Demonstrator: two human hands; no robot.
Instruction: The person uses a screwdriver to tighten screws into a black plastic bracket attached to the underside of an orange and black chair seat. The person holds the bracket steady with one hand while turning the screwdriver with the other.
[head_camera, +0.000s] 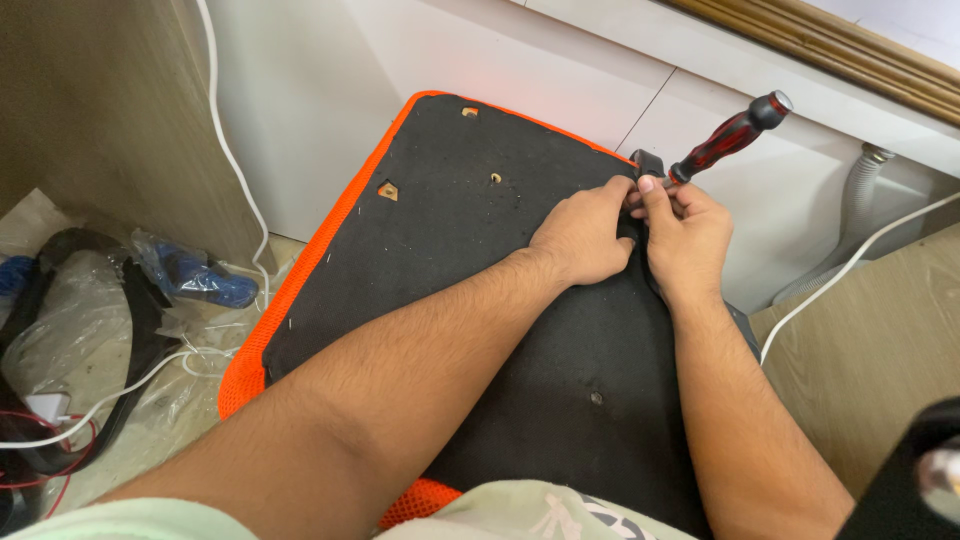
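An upturned chair seat, black beneath with orange mesh edging, lies before a white wall; at its far right edge the left hand pinches a black bracket, while the right hand is closed around a red-and-black-handled screwdriver.

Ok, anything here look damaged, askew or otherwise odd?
Mostly the chair seat: it lies underside up, black board facing the camera, with empty mounting holes showing. Both hands, left hand and right hand, work at its far edge, the right with a red-handled screwdriver. White cables and plastic bags clutter the floor.
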